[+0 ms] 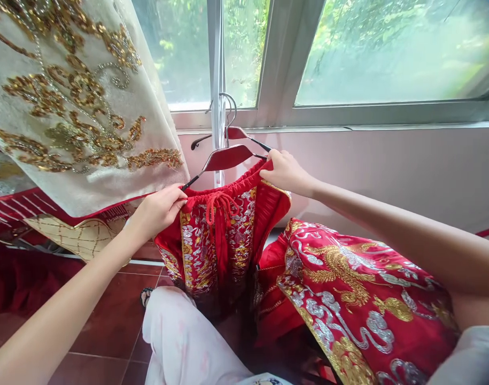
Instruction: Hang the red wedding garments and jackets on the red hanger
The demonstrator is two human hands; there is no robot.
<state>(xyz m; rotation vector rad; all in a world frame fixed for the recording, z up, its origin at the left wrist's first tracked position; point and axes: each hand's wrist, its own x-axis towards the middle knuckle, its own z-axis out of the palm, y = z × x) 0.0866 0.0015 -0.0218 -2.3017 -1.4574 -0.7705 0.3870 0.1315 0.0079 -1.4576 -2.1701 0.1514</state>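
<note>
Both clamped: L grip (pixel 160 208) & R grip (pixel 286 171) on red skirt (pixel 198 240) + hanger (pixel 230 158). Gathered waist may slip off b/c it likely pulls inward.

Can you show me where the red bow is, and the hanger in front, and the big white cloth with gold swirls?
Red bow (pixel 220 207): head view, near its knot.
Front hanger (pixel 230 158): head view, its wide red middle.
White cloth (pixel 82 190): head view, plain part below the gold swirls.
</note>
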